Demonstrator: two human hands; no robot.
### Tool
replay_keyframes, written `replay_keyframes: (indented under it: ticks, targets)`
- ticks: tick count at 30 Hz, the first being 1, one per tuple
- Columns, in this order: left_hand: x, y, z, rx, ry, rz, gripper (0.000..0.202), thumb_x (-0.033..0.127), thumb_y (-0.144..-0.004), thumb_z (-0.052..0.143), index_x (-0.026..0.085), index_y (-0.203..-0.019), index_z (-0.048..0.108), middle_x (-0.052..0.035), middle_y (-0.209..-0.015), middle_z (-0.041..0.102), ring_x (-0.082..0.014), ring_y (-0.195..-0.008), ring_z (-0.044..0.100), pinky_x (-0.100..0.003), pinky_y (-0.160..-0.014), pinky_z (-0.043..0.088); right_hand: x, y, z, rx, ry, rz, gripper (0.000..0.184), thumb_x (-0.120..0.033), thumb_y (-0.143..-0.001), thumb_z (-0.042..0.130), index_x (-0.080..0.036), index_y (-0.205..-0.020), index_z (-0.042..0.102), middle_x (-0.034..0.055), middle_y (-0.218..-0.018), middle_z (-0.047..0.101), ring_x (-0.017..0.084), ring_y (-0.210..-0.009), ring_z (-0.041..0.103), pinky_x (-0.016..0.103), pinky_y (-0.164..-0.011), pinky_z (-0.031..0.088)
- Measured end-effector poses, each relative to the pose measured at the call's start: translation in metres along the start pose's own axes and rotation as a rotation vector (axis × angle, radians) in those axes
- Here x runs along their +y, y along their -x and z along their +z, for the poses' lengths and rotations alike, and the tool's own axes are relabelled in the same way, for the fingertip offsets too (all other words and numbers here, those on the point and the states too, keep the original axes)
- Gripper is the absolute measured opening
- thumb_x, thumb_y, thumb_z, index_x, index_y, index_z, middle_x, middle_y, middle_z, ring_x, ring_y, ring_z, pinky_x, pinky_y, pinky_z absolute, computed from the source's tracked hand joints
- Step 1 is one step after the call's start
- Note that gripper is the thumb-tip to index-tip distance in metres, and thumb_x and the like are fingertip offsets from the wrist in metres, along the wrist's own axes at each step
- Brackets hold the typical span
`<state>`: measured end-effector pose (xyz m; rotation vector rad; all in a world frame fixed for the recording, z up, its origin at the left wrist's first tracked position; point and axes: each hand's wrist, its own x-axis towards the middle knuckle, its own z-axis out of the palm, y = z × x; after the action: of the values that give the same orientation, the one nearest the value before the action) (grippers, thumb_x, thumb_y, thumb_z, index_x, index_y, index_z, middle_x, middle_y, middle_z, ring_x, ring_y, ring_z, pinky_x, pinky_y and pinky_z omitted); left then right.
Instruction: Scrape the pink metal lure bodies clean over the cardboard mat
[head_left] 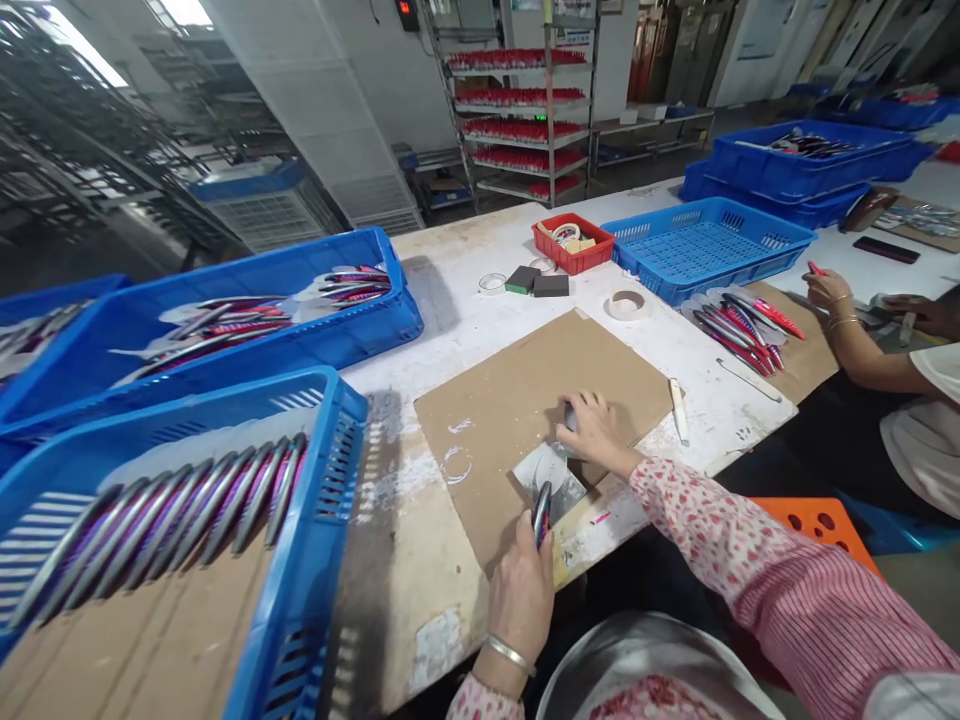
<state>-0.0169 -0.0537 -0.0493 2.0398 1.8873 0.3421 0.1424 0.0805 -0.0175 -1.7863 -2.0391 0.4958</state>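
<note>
My left hand (521,575), with a metal bangle at the wrist, grips a slim fish-shaped fishing lure (541,515) with a dark, shiny back. The lure's far end lies over a small grey-white sheet (551,468) at the near edge of a brown cardboard sheet (510,390). My right hand (596,430) is over the cardboard, just beyond that sheet, fingers curled round a small dark grey block (571,416). Most of the block is hidden by the fingers. Right of the cardboard lies a pale-handled tool (679,410).
At left, a blue basket (330,480) and a blue bin (405,310) hold lures. Beyond the cardboard are dark blocks (551,286), tape (625,304), a red basket (581,262) and a light-blue basket (675,285). At right, a co-worker's hand (829,290) is near piled lures (739,330).
</note>
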Motion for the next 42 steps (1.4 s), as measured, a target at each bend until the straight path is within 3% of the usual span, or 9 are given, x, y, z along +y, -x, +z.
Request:
replay_keyframes:
  ticks: [5, 10, 14, 20, 25, 29, 33, 38, 42]
  targets:
    - [-0.001, 0.0, 0.002, 0.042, 0.057, 0.005, 0.037, 0.031, -0.099, 0.032, 0.011, -0.125, 0.048, -0.0146, -0.097, 0.073, -0.0246, -0.085, 0.072, -0.032, -0.065, 0.052, -0.004, 0.005, 0.002, -0.069, -0.047, -0.116, 0.041, -0.032, -0.08, 0.059, -0.024, -0.121, 0.055, 0.0061, -0.12, 0.058, 0.026, -0.115, 0.047, 0.04, -0.093, 0.041]
    - [-0.002, 0.0, 0.002, 0.036, 0.083, -0.011, 0.038, 0.033, -0.099, 0.032, 0.011, -0.125, 0.05, -0.0149, -0.098, 0.073, -0.0249, -0.087, 0.072, -0.033, -0.069, 0.054, -0.007, -0.001, -0.003, -0.022, 0.026, 0.005, 0.043, -0.033, -0.082, 0.056, -0.022, -0.124, 0.054, 0.0097, -0.125, 0.056, 0.029, -0.117, 0.045, 0.043, -0.091, 0.041]
    - [-0.005, 0.0, 0.005, 0.058, 0.148, -0.006, 0.041, 0.034, -0.099, 0.031, 0.011, -0.126, 0.05, -0.0165, -0.103, 0.072, -0.0261, -0.091, 0.071, -0.035, -0.071, 0.055, -0.01, 0.006, -0.002, -0.073, -0.027, -0.13, 0.042, -0.034, -0.082, 0.057, -0.024, -0.122, 0.054, 0.0082, -0.12, 0.059, 0.027, -0.114, 0.047, 0.042, -0.092, 0.04]
    - [-0.005, -0.001, 0.006, 0.068, 0.176, -0.03, 0.041, 0.036, -0.098, 0.034, 0.013, -0.127, 0.051, -0.0152, -0.104, 0.072, -0.0263, -0.091, 0.071, -0.037, -0.074, 0.054, -0.013, 0.002, -0.003, -0.009, 0.062, -0.025, 0.041, -0.033, -0.084, 0.054, -0.023, -0.124, 0.053, 0.0102, -0.125, 0.055, 0.029, -0.119, 0.043, 0.044, -0.092, 0.04]
    - [-0.005, 0.001, -0.001, 0.082, 0.255, -0.005, 0.043, 0.041, -0.098, 0.033, 0.016, -0.124, 0.056, -0.0133, -0.107, 0.072, -0.0245, -0.093, 0.07, -0.034, -0.074, 0.055, -0.007, 0.014, 0.003, -0.052, -0.066, -0.133, 0.04, -0.032, -0.078, 0.059, -0.025, -0.118, 0.056, 0.0061, -0.117, 0.06, 0.026, -0.112, 0.049, 0.04, -0.092, 0.04]
    - [-0.006, 0.001, -0.018, 0.153, 0.07, -0.006, 0.04, 0.037, -0.099, 0.034, 0.021, -0.129, 0.056, -0.0096, -0.113, 0.07, -0.0224, -0.097, 0.068, -0.031, -0.074, 0.052, 0.013, -0.01, -0.01, 0.126, -0.134, 0.042, 0.041, -0.031, -0.076, 0.059, -0.022, -0.116, 0.057, 0.0074, -0.116, 0.062, 0.027, -0.111, 0.05, 0.041, -0.092, 0.041]
    - [-0.003, -0.005, -0.031, 0.183, -0.284, -0.052, 0.045, 0.037, -0.098, 0.038, 0.028, -0.141, 0.047, -0.0081, -0.1, 0.066, -0.022, -0.085, 0.065, -0.028, -0.064, 0.048, 0.013, -0.035, -0.024, 0.333, -0.27, -0.044, 0.043, -0.03, -0.074, 0.058, -0.02, -0.115, 0.055, 0.0069, -0.115, 0.06, 0.025, -0.108, 0.051, 0.039, -0.096, 0.041]
    - [0.004, -0.005, -0.031, 0.073, -0.4, -0.025, 0.047, 0.032, -0.098, 0.038, 0.033, -0.145, 0.04, -0.0067, -0.098, 0.06, -0.0187, -0.076, 0.063, -0.026, -0.059, 0.047, -0.004, -0.026, -0.014, 0.252, -0.165, -0.157, 0.04, -0.033, -0.078, 0.057, -0.02, -0.116, 0.055, 0.0084, -0.121, 0.058, 0.026, -0.114, 0.047, 0.04, -0.097, 0.04]
    - [0.001, -0.006, -0.041, -0.101, -0.154, 0.008, 0.052, 0.023, -0.097, 0.032, 0.028, -0.149, 0.03, -0.0101, -0.115, 0.058, -0.0184, -0.081, 0.066, -0.03, -0.069, 0.052, -0.003, -0.017, -0.006, 0.176, -0.005, -0.148, 0.038, -0.034, -0.081, 0.057, -0.023, -0.117, 0.056, 0.0079, -0.126, 0.056, 0.028, -0.117, 0.044, 0.041, -0.094, 0.041]
